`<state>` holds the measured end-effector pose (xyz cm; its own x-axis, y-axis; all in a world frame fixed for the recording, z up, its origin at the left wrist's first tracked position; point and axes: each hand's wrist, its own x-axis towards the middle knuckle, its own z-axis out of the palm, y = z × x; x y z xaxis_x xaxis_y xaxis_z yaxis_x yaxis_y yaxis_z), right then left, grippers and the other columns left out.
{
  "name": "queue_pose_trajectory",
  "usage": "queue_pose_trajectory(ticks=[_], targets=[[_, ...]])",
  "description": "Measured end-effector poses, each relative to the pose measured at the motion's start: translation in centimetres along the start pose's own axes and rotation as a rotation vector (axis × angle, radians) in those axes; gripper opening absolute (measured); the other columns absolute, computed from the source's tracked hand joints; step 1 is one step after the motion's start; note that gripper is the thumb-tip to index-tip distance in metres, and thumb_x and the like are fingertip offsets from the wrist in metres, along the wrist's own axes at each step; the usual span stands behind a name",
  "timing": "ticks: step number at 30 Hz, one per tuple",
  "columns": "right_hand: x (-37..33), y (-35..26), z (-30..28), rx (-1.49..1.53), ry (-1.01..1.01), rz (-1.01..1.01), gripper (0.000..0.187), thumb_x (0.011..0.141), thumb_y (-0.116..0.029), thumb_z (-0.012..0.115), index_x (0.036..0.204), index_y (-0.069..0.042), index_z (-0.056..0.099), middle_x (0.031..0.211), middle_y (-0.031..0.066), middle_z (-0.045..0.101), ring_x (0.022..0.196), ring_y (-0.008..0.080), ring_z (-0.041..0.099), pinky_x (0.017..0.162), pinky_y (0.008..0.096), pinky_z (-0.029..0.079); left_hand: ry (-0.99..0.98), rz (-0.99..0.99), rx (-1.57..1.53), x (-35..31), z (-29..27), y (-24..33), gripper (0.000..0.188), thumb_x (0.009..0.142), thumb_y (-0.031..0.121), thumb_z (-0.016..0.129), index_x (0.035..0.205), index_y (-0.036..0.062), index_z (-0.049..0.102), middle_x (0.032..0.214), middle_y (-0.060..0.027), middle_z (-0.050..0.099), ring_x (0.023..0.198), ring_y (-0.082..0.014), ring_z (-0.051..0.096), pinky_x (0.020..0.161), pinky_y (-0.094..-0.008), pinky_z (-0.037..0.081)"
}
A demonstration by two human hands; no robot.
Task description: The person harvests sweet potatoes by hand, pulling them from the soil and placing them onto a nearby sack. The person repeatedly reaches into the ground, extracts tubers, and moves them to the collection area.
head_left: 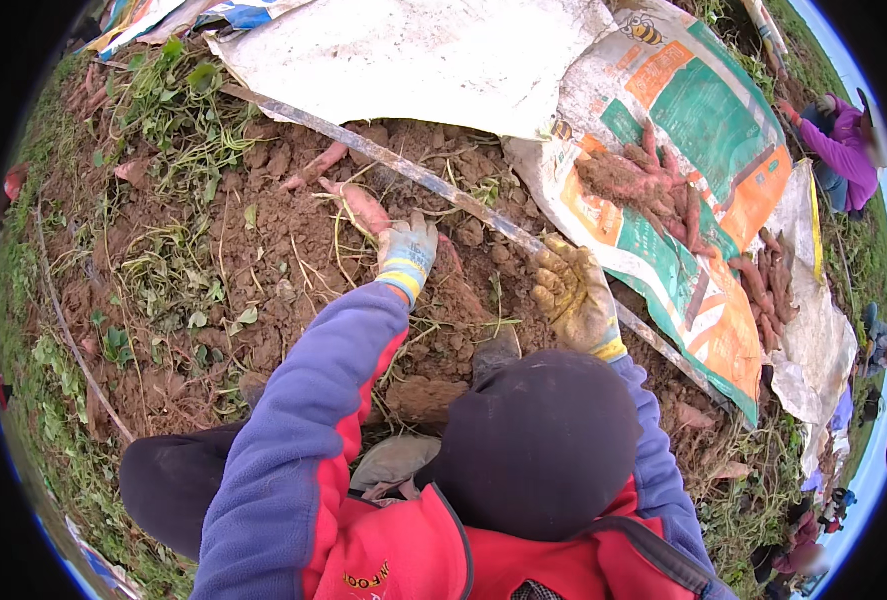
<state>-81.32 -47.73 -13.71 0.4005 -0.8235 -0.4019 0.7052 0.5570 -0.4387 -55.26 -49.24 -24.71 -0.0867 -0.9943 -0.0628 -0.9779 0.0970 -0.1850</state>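
My left hand (410, 252), in a pale grey-blue glove with a yellow cuff, is closed at the lower end of a reddish sweet potato (366, 210) lying on loose brown soil. Its fingertips are partly hidden. Another sweet potato (324, 164) lies just beyond, half in the dirt. To the right, my right hand (572, 294) wears a soil-stained yellow-palmed glove; its fingers are apart and hold nothing. It hovers beside a long pale strip (434, 190) that runs diagonally across the ground.
A printed sack (719, 130) laid flat at the right bears a heap of sweet potatoes (649, 185); several more lie beyond it (767, 285). White sheeting (414, 60) covers the far ground. Cut vines (189, 110) lie at left. A person in purple (844, 150) crouches far right.
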Motion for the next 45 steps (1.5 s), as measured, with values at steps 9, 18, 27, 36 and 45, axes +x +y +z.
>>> queue_pose_trajectory(ticks=[9,18,27,36,45], targets=[[-0.9,2.0,-1.7,-0.23,-0.12,0.096,0.059,0.092,-0.037,0.058,0.134,0.002,0.042,0.117,0.0155,0.059,0.097,0.0231,0.063,0.08,0.0353,0.055,-0.577,-0.06,-0.23,3.6,-4.7,-2.1,0.028,0.085,0.013,0.058,0.111,0.0045,0.065,0.104,-0.0166,0.069,0.098,-0.0318,0.067,0.077,-0.0456,0.053],[-2.7,0.6,-2.6,-0.319,-0.016,0.132,0.055,0.094,-0.035,0.057,0.135,-0.002,0.044,0.116,0.0142,0.059,0.097,0.0221,0.062,0.08,0.0362,0.054,-0.638,0.512,-0.058,-8.3,-15.4,-8.0,0.016,0.083,0.021,0.06,0.093,0.0096,0.063,0.086,-0.014,0.068,0.082,-0.0331,0.067,0.069,-0.0439,0.052],[-1.8,1.9,-1.2,-0.326,-0.119,0.21,0.051,0.091,-0.03,0.06,0.129,0.002,0.049,0.113,0.0142,0.061,0.096,0.0241,0.062,0.083,0.0381,0.053,-0.579,0.17,-0.084,-13.5,-14.3,-11.3,0.035,0.078,0.016,0.063,0.113,0.0134,0.061,0.11,-0.0088,0.062,0.102,-0.0295,0.06,0.086,-0.044,0.047],[-1.4,4.2,-0.1,-0.356,-0.159,0.293,0.051,0.091,-0.03,0.061,0.129,0.002,0.048,0.114,0.0142,0.06,0.097,0.0244,0.062,0.084,0.0379,0.053,0.1,0.384,0.028,-12.6,-5.5,1.0,0.034,0.081,0.022,0.057,0.112,0.007,0.06,0.118,-0.0112,0.06,0.114,-0.0298,0.054,0.094,-0.0444,0.043],[-0.9,7.1,-2.7,-0.387,-0.083,0.4,0.051,0.09,-0.03,0.062,0.128,0.002,0.048,0.115,0.0141,0.06,0.098,0.0247,0.062,0.085,0.0378,0.053,0.173,0.231,-0.274,-11.1,-3.0,0.9,0.022,0.075,0.022,0.066,0.092,0.0079,0.064,0.103,-0.0124,0.061,0.106,-0.0307,0.055,0.096,-0.0441,0.04]])
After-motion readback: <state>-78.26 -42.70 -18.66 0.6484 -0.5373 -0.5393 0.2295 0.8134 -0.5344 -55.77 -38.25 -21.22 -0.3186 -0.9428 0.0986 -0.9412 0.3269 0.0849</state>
